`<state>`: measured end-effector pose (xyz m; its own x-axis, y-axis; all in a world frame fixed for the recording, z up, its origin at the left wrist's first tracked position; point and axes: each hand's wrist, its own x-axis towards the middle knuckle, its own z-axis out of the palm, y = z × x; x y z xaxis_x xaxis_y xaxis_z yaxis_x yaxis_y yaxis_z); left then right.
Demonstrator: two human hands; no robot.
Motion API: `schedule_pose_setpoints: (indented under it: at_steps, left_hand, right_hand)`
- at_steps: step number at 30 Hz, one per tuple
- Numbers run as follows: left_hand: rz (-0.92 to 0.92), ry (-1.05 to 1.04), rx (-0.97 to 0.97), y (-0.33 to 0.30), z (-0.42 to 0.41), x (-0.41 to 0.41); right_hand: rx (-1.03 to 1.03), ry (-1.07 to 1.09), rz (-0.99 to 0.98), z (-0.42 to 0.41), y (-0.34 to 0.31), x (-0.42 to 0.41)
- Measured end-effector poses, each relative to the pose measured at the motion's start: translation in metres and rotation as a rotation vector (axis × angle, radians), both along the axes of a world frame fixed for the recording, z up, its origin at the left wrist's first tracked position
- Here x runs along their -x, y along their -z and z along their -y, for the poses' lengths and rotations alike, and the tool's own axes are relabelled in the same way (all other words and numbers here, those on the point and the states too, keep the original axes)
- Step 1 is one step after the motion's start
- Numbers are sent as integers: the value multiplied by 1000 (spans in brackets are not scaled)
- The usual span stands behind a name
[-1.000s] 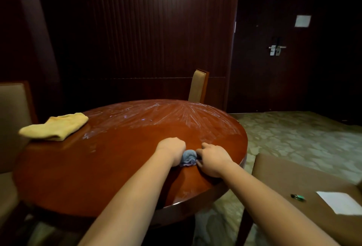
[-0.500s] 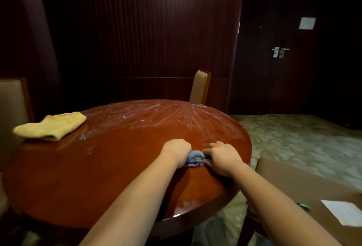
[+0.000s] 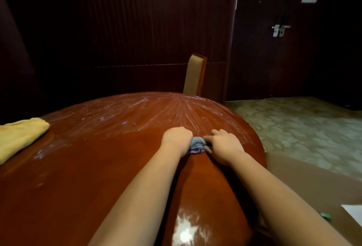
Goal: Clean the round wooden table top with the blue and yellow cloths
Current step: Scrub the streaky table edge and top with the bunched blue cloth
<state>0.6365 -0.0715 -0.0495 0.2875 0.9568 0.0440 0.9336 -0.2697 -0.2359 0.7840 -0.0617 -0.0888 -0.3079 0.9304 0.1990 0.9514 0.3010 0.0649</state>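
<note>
Gripping: a small bunched blue cloth (image 3: 196,144) is held between both hands on the table top; only a crumpled wad of it is seen in the gap between them.
Left hand (image 3: 177,137): closed into a fist over the left end of the blue cloth, knuckles up, the hand resting on the wood.
Right hand (image 3: 223,145): curled around the right end of the same cloth, fingers (image 3: 210,138) bent inward and pressed against the fabric; how much cloth lies under the palm cannot be told.
Forearms: both are bare and are stretched from the near edge of the view out over the table, the left one crossing the middle, the right one crossing the near right rim.
Surface: the round glossy reddish-brown wooden table top (image 3: 88,167) is seen with the hands right of its centre; a wrinkled clear plastic film (image 3: 137,116) is spread over its far half, and a bright glare patch is seen near the near edge.
Second cloth: a folded yellow cloth (image 3: 19,137) is laid at the far left of the table, well apart from both hands, partly cut off by the frame edge.
Beyond the table: a tan padded chair back with a wooden frame (image 3: 194,77) is stood at the far rim, before a dark ribbed wooden wall.
Right side: a patterned pale carpet (image 3: 303,128) is seen, and a dark door with a metal lever handle (image 3: 279,29) further back.
</note>
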Motion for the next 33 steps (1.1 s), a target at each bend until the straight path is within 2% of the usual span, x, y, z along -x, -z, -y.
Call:
schedule_pose_setpoints:
  at_steps: [9,15,24,33]
  left_hand:
    - [25,9,-25,8,-43,3]
    - [81,2,-15,8,-19,7]
    - [95,-7,-7,11,37,10]
    - [62,-58,-24,11,15,8]
  right_hand:
    - [22,58,-17,-42,3,2]
    - [34,62,-61,-15,5,6]
    - [19,13,19,39,-3,7]
    - [8,34,44,7,-6,17]
